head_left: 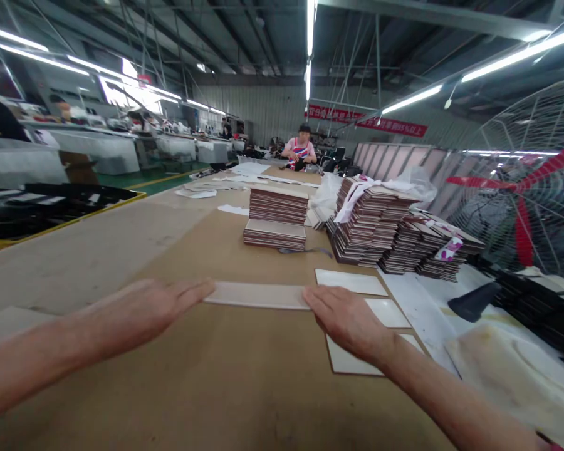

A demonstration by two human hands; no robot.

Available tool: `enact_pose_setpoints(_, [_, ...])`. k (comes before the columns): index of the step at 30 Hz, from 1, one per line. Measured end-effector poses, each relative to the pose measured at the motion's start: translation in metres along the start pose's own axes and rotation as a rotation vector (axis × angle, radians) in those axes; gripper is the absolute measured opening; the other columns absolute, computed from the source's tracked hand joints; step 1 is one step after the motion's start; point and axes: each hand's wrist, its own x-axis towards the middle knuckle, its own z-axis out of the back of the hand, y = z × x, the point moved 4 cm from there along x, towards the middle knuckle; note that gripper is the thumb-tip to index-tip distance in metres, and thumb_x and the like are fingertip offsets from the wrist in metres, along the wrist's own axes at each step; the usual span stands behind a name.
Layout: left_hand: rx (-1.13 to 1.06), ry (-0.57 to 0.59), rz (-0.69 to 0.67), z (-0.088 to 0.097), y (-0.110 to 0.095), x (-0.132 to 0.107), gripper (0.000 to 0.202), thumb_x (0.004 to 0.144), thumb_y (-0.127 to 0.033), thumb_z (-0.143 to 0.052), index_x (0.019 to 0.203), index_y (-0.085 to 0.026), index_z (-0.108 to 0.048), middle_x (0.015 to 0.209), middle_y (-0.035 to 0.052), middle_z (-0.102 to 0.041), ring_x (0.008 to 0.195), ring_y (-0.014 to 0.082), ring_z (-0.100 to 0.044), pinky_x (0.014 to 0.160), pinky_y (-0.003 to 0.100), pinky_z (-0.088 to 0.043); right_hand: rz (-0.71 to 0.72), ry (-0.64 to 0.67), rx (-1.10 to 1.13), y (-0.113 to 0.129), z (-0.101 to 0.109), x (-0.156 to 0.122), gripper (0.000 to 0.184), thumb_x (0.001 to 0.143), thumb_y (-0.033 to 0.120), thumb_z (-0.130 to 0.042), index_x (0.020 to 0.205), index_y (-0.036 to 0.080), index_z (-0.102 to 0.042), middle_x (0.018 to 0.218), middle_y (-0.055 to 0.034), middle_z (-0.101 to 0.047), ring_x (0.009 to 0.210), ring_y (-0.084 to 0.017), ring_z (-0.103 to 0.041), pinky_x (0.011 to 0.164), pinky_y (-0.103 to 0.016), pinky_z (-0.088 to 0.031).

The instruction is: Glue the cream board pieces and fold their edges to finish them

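Note:
A thin, pale rectangular panel (261, 295) lies crosswise between my two hands, low over the brown board covering (216, 369) of the table. My left hand (172, 302) grips its left end, fingers stretched along the edge. At the opposite end, my right hand (343, 313) has its fingers closed over the corner; the thumbs are mostly hidden. Partly under my right hand and wrist lie white panels with brown edges: one farther back (350, 282), one in the middle (389, 313) and one nearer me (352, 358).
Beyond my hands stands a neat panel stack (277, 216), with a dark strip (305, 251) before it. Taller stacks (371, 219) rise to the right. A caged fan with red blades (521, 188) stands far right. A person (299, 150) works at the table's far end.

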Motion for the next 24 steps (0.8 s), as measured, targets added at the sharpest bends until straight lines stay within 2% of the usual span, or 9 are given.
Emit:
enact_pose_setpoints(2, [0.033,0.019,0.013,0.012,0.027,0.069,0.064,0.092,-0.005,-0.031,0.148,-0.024,-0.054,0.149,0.0079,-0.06,0.126,0.022,-0.066,0.104,0.038,-0.054,-0.04,0.011,-0.057,-0.047,-0.019,0.034,0.039,0.096,0.003,-0.049,0.132,0.01,-0.06,0.129,-0.0176,-0.07,0.12,-0.025,-0.066,0.103,-0.04,-0.053])
enact_pose_setpoints(5, [0.037,-0.008,0.105,0.01,0.059,0.156,0.059,0.092,-0.007,-0.035,0.142,-0.026,-0.058,0.149,0.0064,-0.06,0.126,0.0244,-0.066,0.103,0.038,-0.054,-0.146,0.073,-0.117,-0.108,-0.055,0.078,0.041,0.099,0.003,-0.046,0.137,0.011,-0.057,0.137,-0.0167,-0.066,0.128,-0.024,-0.06,0.107,-0.034,-0.049])
enact_pose_setpoints(7, [0.03,-0.03,0.149,-0.003,0.074,0.197,0.055,0.092,-0.009,-0.038,0.14,-0.027,-0.059,0.146,0.0076,-0.063,0.126,0.0261,-0.065,0.103,0.039,-0.053,-0.197,0.082,-0.133,-0.138,-0.077,0.1,0.041,0.1,0.003,-0.043,0.138,0.011,-0.057,0.136,-0.0182,-0.065,0.128,-0.024,-0.06,0.108,-0.035,-0.047])
enact_pose_setpoints(9, [0.02,-0.044,0.177,-0.019,0.083,0.225,0.052,0.092,-0.012,-0.041,0.139,-0.027,-0.059,0.141,0.0088,-0.066,0.127,0.027,-0.064,0.105,0.04,-0.052,-0.231,0.093,-0.139,-0.16,-0.098,0.115,0.042,0.1,0.002,-0.04,0.138,0.009,-0.056,0.136,-0.0202,-0.065,0.127,-0.026,-0.059,0.108,-0.036,-0.047])
enact_pose_setpoints(12, [-0.008,-0.043,0.203,-0.044,0.09,0.248,0.051,0.09,-0.014,-0.044,0.137,-0.028,-0.059,0.139,0.0081,-0.067,0.127,0.0264,-0.063,0.105,0.039,-0.05,-0.256,0.131,-0.133,-0.18,-0.126,0.128,0.042,0.1,0.002,-0.039,0.139,0.008,-0.055,0.135,-0.0215,-0.064,0.128,-0.027,-0.057,0.107,-0.037,-0.046])
enact_pose_setpoints(16, [-0.048,-0.025,0.215,-0.066,0.096,0.257,0.049,0.087,-0.017,-0.047,0.133,-0.026,-0.06,0.139,0.0066,-0.067,0.126,0.0241,-0.064,0.106,0.035,-0.049,-0.271,0.182,-0.096,-0.189,-0.151,0.128,0.04,0.1,0.004,-0.042,0.136,0.011,-0.057,0.134,-0.0184,-0.064,0.129,-0.025,-0.056,0.109,-0.036,-0.044])
enact_pose_setpoints(20, [-0.08,-0.02,0.224,-0.075,0.101,0.26,0.041,0.09,-0.024,-0.045,0.127,-0.024,-0.063,0.134,0.0064,-0.07,0.123,0.0235,-0.065,0.107,0.034,-0.049,-0.288,0.18,-0.049,-0.188,-0.159,0.123,0.043,0.095,0.002,-0.046,0.136,0.011,-0.056,0.14,-0.0175,-0.06,0.135,-0.025,-0.049,0.113,-0.036,-0.04])
enact_pose_setpoints(24, [-0.094,-0.038,0.246,-0.079,0.102,0.263,0.036,0.098,-0.031,-0.04,0.123,-0.021,-0.063,0.128,0.0086,-0.072,0.122,0.0239,-0.066,0.106,0.034,-0.048,-0.287,0.145,-0.007,-0.185,-0.163,0.13,0.049,0.089,0.001,-0.051,0.137,0.005,-0.054,0.142,-0.0204,-0.058,0.135,-0.028,-0.049,0.112,-0.037,-0.041])
